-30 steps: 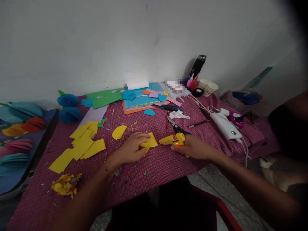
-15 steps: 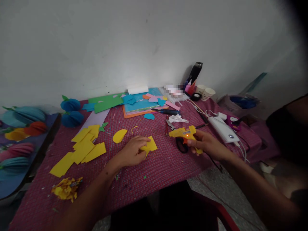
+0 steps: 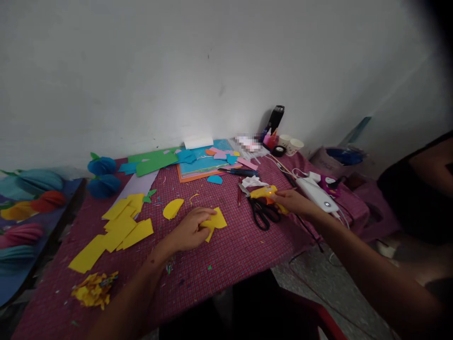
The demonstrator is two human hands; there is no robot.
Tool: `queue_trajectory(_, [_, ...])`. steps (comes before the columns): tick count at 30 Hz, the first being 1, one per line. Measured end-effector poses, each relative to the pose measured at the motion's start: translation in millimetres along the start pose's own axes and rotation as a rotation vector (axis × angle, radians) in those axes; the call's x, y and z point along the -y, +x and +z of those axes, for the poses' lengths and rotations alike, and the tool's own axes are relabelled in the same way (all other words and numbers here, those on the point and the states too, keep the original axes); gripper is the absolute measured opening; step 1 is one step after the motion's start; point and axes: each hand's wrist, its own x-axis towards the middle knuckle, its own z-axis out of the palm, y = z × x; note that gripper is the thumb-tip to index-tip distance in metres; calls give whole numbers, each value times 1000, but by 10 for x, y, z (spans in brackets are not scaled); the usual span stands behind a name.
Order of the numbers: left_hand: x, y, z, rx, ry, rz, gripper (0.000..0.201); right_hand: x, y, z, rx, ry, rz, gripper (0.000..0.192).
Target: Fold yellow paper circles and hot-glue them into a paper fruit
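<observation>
My left hand (image 3: 194, 230) rests on a folded yellow paper piece (image 3: 220, 218), index finger stretched over it and thumb at its near edge, holding it on the table. My right hand (image 3: 290, 200) is closed around a yellow hot glue gun (image 3: 262, 191), whose small orange light glows. The gun is low over the table, its nozzle pointing left. Just below it lie black-handled scissors (image 3: 262, 215), blades toward the upper left. A yellow half-round paper (image 3: 173, 208) lies left of my left hand, beside a spread of yellow paper rectangles (image 3: 122, 229).
Crumpled yellow paper (image 3: 94, 289) lies at the front left, with blue paper balls (image 3: 104, 185) behind. Coloured sheets (image 3: 198, 163), a utility knife (image 3: 240, 172), paper cups (image 3: 293, 146) and a black bottle (image 3: 276, 118) stand or lie toward the wall. A white power bank (image 3: 317, 194) with cables is at right.
My right hand has lowered the glue gun back and right, toward the white crumpled tissue, so the scissors show more. My left hand stays on the yellow paper. The view has shifted slightly.
</observation>
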Motion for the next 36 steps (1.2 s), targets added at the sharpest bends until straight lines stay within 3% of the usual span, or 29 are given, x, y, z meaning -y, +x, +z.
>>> queue_trajectory(3, [-11,-19,-57,-38,-111,-44,6,84,-78,-34,-157,-378,-110,42])
queue_trajectory(6, [-11,-38,-93,-105,-301,-161,5,210,-342,80,-407,-416,-351,33])
queue_trajectory(8, [-13,-42,-88,-130,-451,-285,10,319,-558,296,-363,-247,-468,28])
queue_trajectory(11, [-33,-28,-36,-156,-627,-415,20,495,-808,790,-261,-95,-552,18])
queue_trajectory(15, [-78,6,65,-158,-776,-453,28,687,-900,1434,-283,-99,-680,8])
queue_trajectory(18, [-80,16,122,-132,-778,-439,33,760,-845,1672,-278,-96,-645,8])
queue_trajectory(21, [-52,16,144,-126,-703,-462,34,746,-754,1675,-287,-74,-605,7])
queue_trajectory(25, [-28,22,133,-212,-607,-511,28,628,-660,1538,-276,-99,-570,11])
queue_trajectory(33, [-30,41,130,-332,-627,-550,28,408,-679,1492,-236,-19,-655,13])
queue_trajectory(36, [-85,93,155,-303,-617,-565,28,381,-664,1485,-248,27,-658,13])
